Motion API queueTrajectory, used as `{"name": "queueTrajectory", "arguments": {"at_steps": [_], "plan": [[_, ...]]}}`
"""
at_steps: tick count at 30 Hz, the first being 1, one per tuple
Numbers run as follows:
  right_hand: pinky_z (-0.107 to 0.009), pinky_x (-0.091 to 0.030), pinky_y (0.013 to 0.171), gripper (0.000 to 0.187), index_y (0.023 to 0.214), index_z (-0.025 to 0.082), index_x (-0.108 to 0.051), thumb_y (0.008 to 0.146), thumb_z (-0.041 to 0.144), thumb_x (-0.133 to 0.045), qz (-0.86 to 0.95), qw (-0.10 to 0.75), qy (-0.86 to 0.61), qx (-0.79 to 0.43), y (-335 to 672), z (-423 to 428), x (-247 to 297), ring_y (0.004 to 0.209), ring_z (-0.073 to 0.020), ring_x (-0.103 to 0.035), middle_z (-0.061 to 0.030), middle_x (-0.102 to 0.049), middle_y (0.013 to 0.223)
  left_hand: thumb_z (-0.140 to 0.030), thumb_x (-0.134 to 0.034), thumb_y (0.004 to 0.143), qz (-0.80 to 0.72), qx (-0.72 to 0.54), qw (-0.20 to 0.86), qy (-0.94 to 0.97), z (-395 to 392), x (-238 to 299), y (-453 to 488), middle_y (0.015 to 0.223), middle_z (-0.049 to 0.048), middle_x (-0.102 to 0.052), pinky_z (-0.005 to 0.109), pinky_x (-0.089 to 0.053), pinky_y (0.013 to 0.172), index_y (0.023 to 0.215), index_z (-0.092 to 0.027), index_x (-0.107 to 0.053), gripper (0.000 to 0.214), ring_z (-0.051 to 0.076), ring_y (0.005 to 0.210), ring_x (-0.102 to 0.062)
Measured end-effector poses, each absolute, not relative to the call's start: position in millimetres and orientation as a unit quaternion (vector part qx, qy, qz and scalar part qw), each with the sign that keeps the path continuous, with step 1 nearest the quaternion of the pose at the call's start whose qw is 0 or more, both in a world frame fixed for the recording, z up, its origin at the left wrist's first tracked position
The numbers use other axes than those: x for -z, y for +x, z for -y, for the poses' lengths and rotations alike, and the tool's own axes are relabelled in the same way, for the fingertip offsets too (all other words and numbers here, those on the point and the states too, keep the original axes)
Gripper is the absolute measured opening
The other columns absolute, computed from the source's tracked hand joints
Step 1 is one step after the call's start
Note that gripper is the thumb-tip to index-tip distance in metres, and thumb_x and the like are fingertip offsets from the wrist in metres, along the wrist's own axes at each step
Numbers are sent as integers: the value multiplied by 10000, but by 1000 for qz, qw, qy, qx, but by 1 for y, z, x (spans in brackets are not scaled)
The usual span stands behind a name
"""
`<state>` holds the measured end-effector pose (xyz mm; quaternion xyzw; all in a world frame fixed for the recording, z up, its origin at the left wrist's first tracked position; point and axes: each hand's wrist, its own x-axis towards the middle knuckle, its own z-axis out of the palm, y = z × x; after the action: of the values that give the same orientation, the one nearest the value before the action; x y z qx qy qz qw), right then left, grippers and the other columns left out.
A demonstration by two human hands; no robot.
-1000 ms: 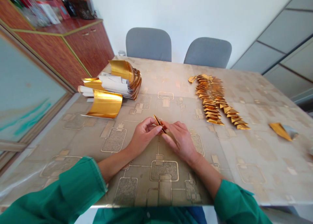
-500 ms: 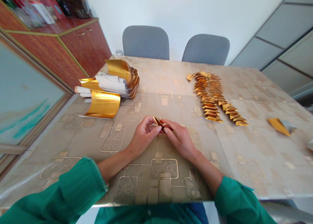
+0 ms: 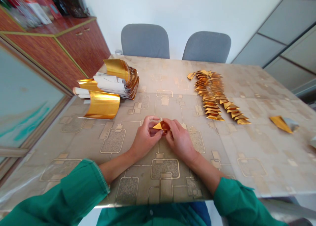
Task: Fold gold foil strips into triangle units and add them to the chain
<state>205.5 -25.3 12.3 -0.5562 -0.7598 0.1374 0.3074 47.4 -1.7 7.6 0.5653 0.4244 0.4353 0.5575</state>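
Note:
Between my left hand (image 3: 145, 137) and my right hand (image 3: 179, 138) I pinch a small folded gold foil triangle (image 3: 161, 126), its tip pointing left. Fingertips of both hands press on it from either side, hiding part of it. Up and to the left, a stack of gold-backed paper strips (image 3: 116, 81) lies with a curled gold foil sheet (image 3: 102, 105) in front. A long curved row of folded gold triangles (image 3: 209, 94) lies interlocked to the right of my hands. Farther right rests a loose gold and silver foil piece (image 3: 281, 124).
The hands work over a patterned beige table (image 3: 259, 163) with a glossy cover. Two grey chairs (image 3: 145, 41) stand beyond its far edge. A reddish wooden cabinet (image 3: 81, 48) with assorted items on top stands at the back left.
The gold piece has opened from a narrow, near-edge-on fold into a wider triangle, now flatter between my fingers. My fingers have shifted around it, and the whole view has drifted slightly.

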Motion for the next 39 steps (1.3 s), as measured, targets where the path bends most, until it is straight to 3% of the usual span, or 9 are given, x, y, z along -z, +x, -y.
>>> {"name": "queueTrajectory", "arguments": {"at_steps": [3,8,13,18,27,33,39], "plan": [[-283,-495,720,423,1246,155,-585,870,107,-396,757,290,-575,-112,207,25,-14,793,-174,-612,-90,-631,978,-226,-616,805,-442,-413,546,579,2,-9,46,943,29,-717,241,-598,628,1144,-190,-488,364,142,690,-717],[-283,-457,700,369,1220,158,-623,911,147,-420,768,255,-582,-83,207,24,-13,764,-178,-585,-70,-609,904,-253,-585,800,-462,-395,547,576,1,-6,47,967,65,-728,218,-583,553,1008,-161,-537,232,139,648,-715],[-289,-440,703,367,1276,157,-592,938,189,-450,778,241,-576,-70,206,22,-12,766,-180,-588,-75,-643,926,-260,-571,822,-480,-383,520,594,0,-5,45,833,25,-723,200,-568,503,999,-174,-515,204,150,627,-716],[-287,-424,698,274,1172,169,-618,938,206,-481,781,258,-565,-66,202,24,-16,778,-180,-607,-66,-675,914,-228,-466,872,-479,-373,475,637,-2,-6,44,761,-1,-701,186,-563,501,1042,-171,-575,210,122,580,-692],[-256,-359,649,89,907,191,-594,891,168,-510,749,292,-592,-61,204,23,-10,699,-140,-599,-22,-683,806,-216,-501,872,-468,-370,420,684,-3,-4,43,716,-17,-694,201,-545,544,1038,-188,-582,187,128,578,-692],[-254,-334,638,89,833,191,-584,893,183,-518,758,265,-595,-41,205,21,-10,680,-139,-587,-21,-671,755,-217,-527,847,-471,-367,419,684,-4,-2,44,672,-19,-680,210,-517,530,947,-186,-581,118,130,550,-668],[-257,-376,681,97,895,189,-598,903,184,-502,775,252,-574,-79,209,20,-13,745,-147,-605,-39,-685,842,-174,-526,794,-461,-353,383,718,-11,-3,39,681,-15,-674,204,-494,566,847,-187,-580,77,122,587,-648]]}}
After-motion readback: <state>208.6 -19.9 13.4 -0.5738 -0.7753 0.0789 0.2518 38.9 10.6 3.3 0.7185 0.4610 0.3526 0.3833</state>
